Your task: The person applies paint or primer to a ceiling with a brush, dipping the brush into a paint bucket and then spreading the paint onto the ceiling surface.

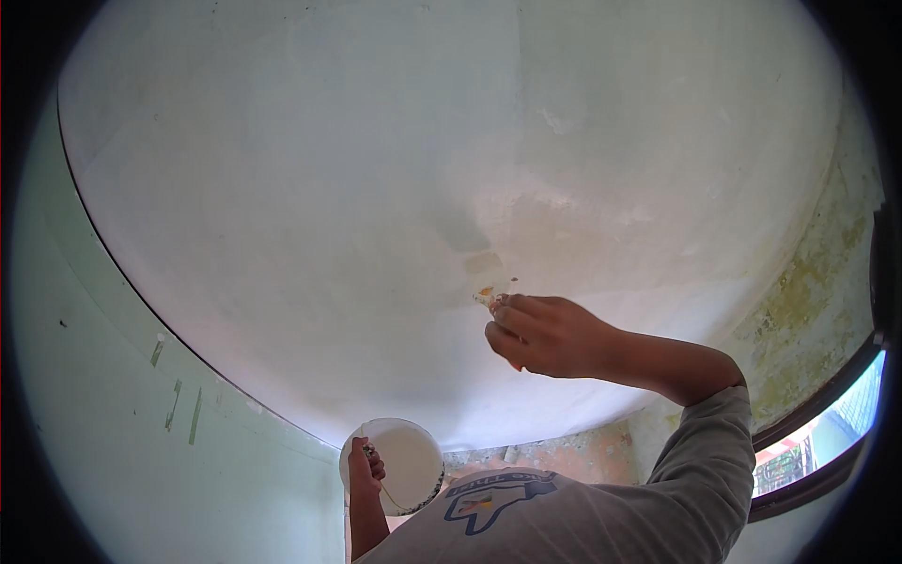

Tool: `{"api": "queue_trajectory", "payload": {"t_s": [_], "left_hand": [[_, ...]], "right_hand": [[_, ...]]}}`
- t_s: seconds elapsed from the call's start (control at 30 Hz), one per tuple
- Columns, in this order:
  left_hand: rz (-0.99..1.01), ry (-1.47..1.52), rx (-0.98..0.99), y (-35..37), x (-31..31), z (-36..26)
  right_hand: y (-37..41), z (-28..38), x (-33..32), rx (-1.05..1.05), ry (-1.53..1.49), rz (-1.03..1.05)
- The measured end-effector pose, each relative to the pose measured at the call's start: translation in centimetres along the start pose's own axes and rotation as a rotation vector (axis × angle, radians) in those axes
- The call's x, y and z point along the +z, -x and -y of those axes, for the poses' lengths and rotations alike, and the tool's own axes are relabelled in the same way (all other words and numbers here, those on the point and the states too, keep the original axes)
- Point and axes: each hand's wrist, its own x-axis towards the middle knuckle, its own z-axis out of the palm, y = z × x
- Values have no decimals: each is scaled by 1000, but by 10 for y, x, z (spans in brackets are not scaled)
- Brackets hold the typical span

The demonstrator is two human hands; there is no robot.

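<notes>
My right hand [550, 336] is raised with its fingers closed round a paintbrush [485, 293]. The brush is stained white and orange, and its tip is up against the pale ceiling [329, 207]. A small beige patch shows on the surface at the tip. Lower down, my left hand [368, 462] is closed on the edge of a round white bucket [412, 461]. Dark specks mark part of the bucket's rim. I cannot make out how much paint is inside.
A pale green wall [141, 423] with scraped marks runs along the left. On the right are a stained, mouldy wall [817, 282] and a dark-framed window [816, 456]. Peeling pinkish wall [573, 459] shows behind the grey shirt [611, 517].
</notes>
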Motion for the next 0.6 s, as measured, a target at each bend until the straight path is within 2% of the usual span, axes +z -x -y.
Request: {"api": "queue_trajectory", "payload": {"t_s": [0.03,0.1,0.17,0.23,0.3,0.33,0.4,0.43,0.53,0.6], "left_hand": [[4,-7,-1,3,1,0],[3,-17,-8,4,0,0],[7,-19,-16,-2,-1,0],[9,-11,-22,-8,-6,4],[10,-10,-23,-8,-7,5],[12,-13,-21,-8,-7,4],[10,-10,-21,-9,-7,4],[6,-9,-22,-8,-7,5],[7,0,3,-6,-6,6],[-1,-8,-2,-8,-5,7]], "right_hand": [[0,1,-10,64,-116,-37],[-5,-10,-22,96,-24,-269],[-16,-27,-46,169,-83,-448],[-28,-47,-58,153,24,-677],[-40,-58,-71,235,145,-805],[-45,-66,-74,232,146,-805],[-53,-84,-78,239,317,-977],[-56,-93,-79,237,318,-976],[-68,-114,-74,286,316,-1189],[-78,-124,-64,288,338,-1226]]}}
